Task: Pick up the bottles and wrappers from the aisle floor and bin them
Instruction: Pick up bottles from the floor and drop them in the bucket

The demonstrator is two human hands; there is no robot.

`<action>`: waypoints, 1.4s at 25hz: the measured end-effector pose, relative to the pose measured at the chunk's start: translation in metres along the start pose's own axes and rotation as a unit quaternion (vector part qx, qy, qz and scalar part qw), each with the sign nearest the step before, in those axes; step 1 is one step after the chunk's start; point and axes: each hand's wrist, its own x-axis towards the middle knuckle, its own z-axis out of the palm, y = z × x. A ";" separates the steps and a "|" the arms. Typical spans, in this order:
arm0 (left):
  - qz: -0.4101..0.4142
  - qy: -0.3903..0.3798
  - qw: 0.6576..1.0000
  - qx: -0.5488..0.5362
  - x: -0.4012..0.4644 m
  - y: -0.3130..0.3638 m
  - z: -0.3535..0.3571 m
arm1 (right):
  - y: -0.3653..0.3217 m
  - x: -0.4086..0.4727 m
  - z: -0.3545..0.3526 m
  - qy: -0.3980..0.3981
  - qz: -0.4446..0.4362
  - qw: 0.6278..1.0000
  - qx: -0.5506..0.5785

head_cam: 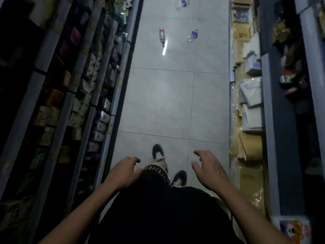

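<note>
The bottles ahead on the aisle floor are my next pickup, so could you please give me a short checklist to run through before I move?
1. Left hand free: ok, fingers loosely curled, holding nothing.
2. Right hand free: ok, open and holding nothing.
3. Targets in sight: ok, red-label bottle, blue-label bottle beside it and a third bottle farther on, all lying down.
4. Path to them: ok, the floor tiles between the feet and the bottles look bare.
5. Within reach now: not ok, they lie well ahead; walk first.
6. Bin located: cannot tell, none is in view.
</note>
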 end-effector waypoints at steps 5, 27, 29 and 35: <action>-0.031 0.012 0.998 -0.047 0.057 -0.016 -0.042 | -0.032 0.095 -0.042 0.007 -0.032 0.999 -0.025; 0.072 -0.011 0.996 0.047 0.382 0.188 -0.297 | 0.027 0.320 -0.238 0.022 0.129 0.990 0.042; 0.053 -0.018 0.998 0.038 0.400 0.204 -0.308 | 0.030 0.361 -0.267 0.013 0.106 0.994 0.036; -0.015 -0.039 0.999 0.000 0.438 0.224 -0.332 | 0.013 0.487 -0.345 0.004 0.034 0.999 0.007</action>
